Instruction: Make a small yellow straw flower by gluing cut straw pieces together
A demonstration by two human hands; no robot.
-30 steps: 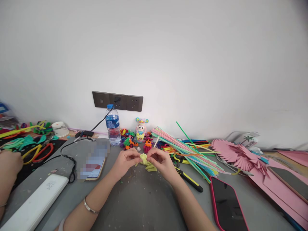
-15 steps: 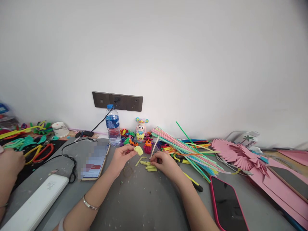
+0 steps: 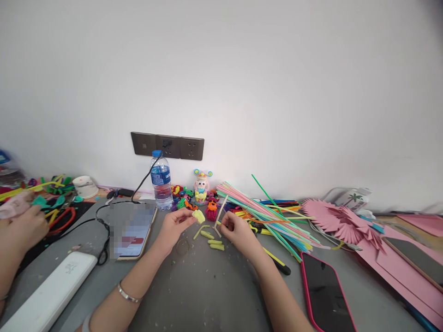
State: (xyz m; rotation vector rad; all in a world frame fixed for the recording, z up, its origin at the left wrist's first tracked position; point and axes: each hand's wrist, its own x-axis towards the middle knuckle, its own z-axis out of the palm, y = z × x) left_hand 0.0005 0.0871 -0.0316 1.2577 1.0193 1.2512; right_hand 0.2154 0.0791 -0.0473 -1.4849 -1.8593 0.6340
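Observation:
Between the thumb and fingers of my left hand is a small pale yellow fuzzy piece. My right hand is closed in a pinch beside a thin whitish bent stick; whatever its fingertips hold is too small to make out. Several short yellow-green fuzzy pieces lie on the grey table between and below my hands. Behind them stands a small figurine with round blue-yellow ears, with an orange and red fuzzy figure in front to its right.
A water bottle, a phone and a white power bank are on the left, with another person's hands beyond. Pipe cleaners, a pink-cased phone and folded pink paper lie right.
My right hand has lifted slightly from the short yellow-green pieces, uncovering more of them. The other person's hand at far left has moved into view with a pale pink object.

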